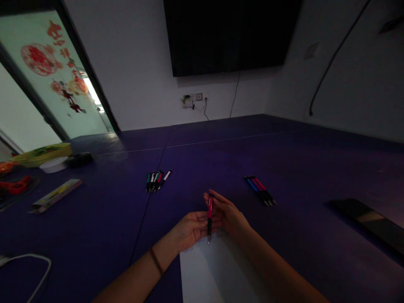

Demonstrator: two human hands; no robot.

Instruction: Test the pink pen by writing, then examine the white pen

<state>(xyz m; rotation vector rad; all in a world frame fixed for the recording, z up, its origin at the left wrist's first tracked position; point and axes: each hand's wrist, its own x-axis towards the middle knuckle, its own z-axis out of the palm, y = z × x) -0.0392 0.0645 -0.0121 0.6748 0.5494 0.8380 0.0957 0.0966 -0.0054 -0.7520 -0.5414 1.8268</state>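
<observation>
A pink and black ballpoint pen point(210, 212) is held upright in front of me, its metal tip pointing down toward me. My left hand point(191, 229) has its fingers closed around the pen's lower part. Higher up, my right hand point(229, 212) grips the same pen near its top end, the thumb and fingers around it. Below both hands lies a white sheet of paper point(217, 269) with faint writing near its top edge, partly covered by the hands and right forearm.
Several pens point(154, 182) lie grouped at left, and more pens point(260, 190) lie side by side at right. A black phone point(372, 225) is far right. At left are a narrow box point(57, 195), red-handled scissors point(15, 185), a yellow basket point(41, 155) and a white cable point(47, 269).
</observation>
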